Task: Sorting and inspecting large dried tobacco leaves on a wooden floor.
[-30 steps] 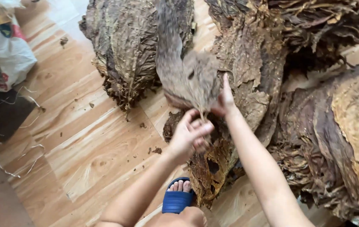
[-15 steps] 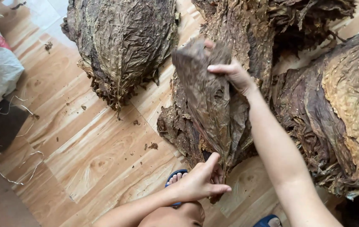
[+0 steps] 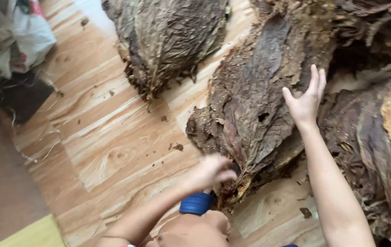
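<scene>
A large dried brown leaf (image 3: pixel 255 100) lies flat on top of the middle pile of dried leaves (image 3: pixel 213 128) on the wooden floor. My right hand (image 3: pixel 306 101) rests open on the leaf's right edge, fingers spread. My left hand (image 3: pixel 211 171) is at the stem end of the pile near my foot, fingers curled at the stems; it is blurred. A blue sandal strap (image 3: pixel 196 203) shows just below it.
Another heap of dried leaves (image 3: pixel 168 41) lies at the upper middle, and a bigger stack (image 3: pixel 378 137) fills the right side. White plastic bags (image 3: pixel 17 36) and a dark object sit at the upper left. Leaf crumbs dot the wooden floor (image 3: pixel 113 137).
My right hand has laid the lifted leaf down flat onto the middle pile and opened. My left hand moved up from near my foot to the stem end.
</scene>
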